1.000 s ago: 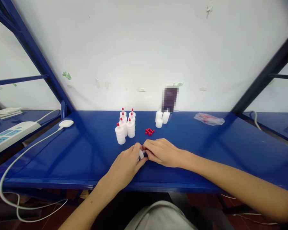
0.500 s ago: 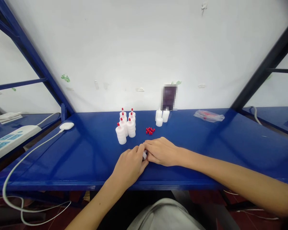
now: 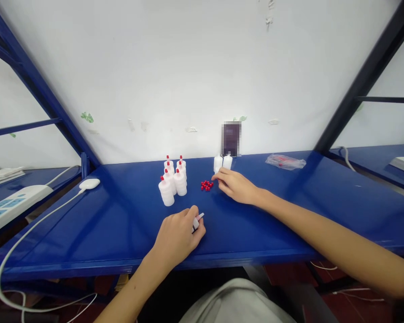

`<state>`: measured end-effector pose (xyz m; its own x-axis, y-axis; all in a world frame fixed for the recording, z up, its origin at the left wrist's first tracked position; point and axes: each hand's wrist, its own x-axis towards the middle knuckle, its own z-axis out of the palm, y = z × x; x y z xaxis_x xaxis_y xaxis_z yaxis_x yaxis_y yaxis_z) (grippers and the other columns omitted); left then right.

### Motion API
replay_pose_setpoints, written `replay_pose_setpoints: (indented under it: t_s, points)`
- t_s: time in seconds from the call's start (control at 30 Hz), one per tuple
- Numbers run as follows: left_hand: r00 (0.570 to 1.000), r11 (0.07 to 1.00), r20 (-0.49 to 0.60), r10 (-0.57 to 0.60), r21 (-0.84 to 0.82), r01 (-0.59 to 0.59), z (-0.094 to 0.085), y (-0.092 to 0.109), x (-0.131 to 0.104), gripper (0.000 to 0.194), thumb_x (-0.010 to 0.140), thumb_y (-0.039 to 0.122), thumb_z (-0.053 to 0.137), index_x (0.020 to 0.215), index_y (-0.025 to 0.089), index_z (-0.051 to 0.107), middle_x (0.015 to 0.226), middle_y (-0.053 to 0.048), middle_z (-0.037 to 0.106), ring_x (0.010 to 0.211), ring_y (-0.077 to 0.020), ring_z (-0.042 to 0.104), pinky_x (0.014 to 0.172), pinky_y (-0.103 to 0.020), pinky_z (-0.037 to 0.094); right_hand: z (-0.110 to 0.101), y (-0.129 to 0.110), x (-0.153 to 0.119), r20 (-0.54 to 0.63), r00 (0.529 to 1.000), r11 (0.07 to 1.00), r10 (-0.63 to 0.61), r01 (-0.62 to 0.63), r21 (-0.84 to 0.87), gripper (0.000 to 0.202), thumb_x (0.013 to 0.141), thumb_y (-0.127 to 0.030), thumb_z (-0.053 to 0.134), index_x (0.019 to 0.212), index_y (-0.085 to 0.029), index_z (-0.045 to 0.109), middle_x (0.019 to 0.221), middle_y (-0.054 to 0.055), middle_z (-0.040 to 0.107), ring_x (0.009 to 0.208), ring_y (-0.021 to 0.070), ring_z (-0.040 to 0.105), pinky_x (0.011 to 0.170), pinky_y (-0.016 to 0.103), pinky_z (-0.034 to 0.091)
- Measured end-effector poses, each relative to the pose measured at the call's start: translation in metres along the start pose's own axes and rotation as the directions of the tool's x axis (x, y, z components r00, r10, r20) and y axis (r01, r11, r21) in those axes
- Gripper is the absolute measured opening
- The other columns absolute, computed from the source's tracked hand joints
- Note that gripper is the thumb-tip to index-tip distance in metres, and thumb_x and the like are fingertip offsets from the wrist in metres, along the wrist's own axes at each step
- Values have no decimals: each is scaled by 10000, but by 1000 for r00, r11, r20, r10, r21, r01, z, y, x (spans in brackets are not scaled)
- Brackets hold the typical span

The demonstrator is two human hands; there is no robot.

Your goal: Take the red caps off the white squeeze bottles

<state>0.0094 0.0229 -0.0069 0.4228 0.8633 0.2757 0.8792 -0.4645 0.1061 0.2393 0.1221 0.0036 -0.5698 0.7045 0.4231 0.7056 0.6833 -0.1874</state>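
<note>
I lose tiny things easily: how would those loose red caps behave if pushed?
Being small, the red caps are probably light. They look rounded, so they may roll; the glossy table might let them slide.

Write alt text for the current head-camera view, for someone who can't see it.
A person's left hand holds a white bottle, nozzle showing, at a blue table, while the right hand is beside small red caps. Red-tipped white bottles stand grouped to the left; more white containers stand behind the right hand.

On our blue surface (image 3: 121,224) stand red-capped bottles (image 3: 179,183) near loose red caps (image 3: 207,188). We see a plastic bag (image 3: 285,162) farther right.
</note>
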Motion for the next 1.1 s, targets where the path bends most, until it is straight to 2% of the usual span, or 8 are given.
replay_pose_setpoints:
  t_s: [0.1,0.17,0.3,0.37,0.57,0.8,1.1]
  points:
    - [1000,999,5,12,-42,-12,0,-1,1,158,944,289,412,828,213,489,778,-8,670,644,-175,620,547,-284,272,2,5,2,-124,992,992,36,-20,123,290,907,-126,431,1099,-163,645,963,75,606,828,177,599,792,312,473]
    - [1000,998,3,11,-62,-11,0,-2,1,160,946,292,414,826,215,485,776,-4,666,643,-174,617,551,-284,276,4,4,2,-148,988,986,53,-28,166,302,908,-143,444,1129,-148,650,941,74,599,793,170,597,784,314,484]
    - [1000,997,19,4,-81,-3,-1,-2,0,165,950,306,419,832,216,489,779,-4,664,648,-176,617,563,-282,298,8,2,2,-107,993,984,41,-21,178,318,932,-172,443,1186,-159,633,976,86,643,857,182,625,815,328,490]
    - [1000,996,27,6,-87,-4,-1,-2,0,165,950,310,421,838,215,495,787,-7,667,664,-176,623,570,-277,309,8,0,1,-59,995,980,77,-65,188,297,905,-184,511,1178,-187,629,980,65,686,865,182,650,805,320,494]
    - [999,995,41,3,-99,2,-3,-3,0,169,953,320,418,838,218,489,796,-6,665,671,-177,617,579,-276,313,10,-6,2,51,978,975,200,-204,91,121,866,-243,608,930,-246,710,900,8,747,812,188,685,720,297,479]
    - [999,992,43,24,-124,-19,-3,-3,-1,182,958,336,416,829,221,472,785,2,646,663,-174,601,587,-274,315,15,-6,4,29,965,960,262,-263,99,111,856,-256,627,902,-239,727,888,16,738,806,186,673,692,289,464]
    - [998,991,50,29,-135,-22,-3,-5,0,184,959,343,414,835,221,471,791,1,648,665,-172,594,583,-273,304,23,-2,3,-25,978,970,205,-200,139,105,855,-249,627,863,-206,722,937,35,676,769,150,594,710,277,439]
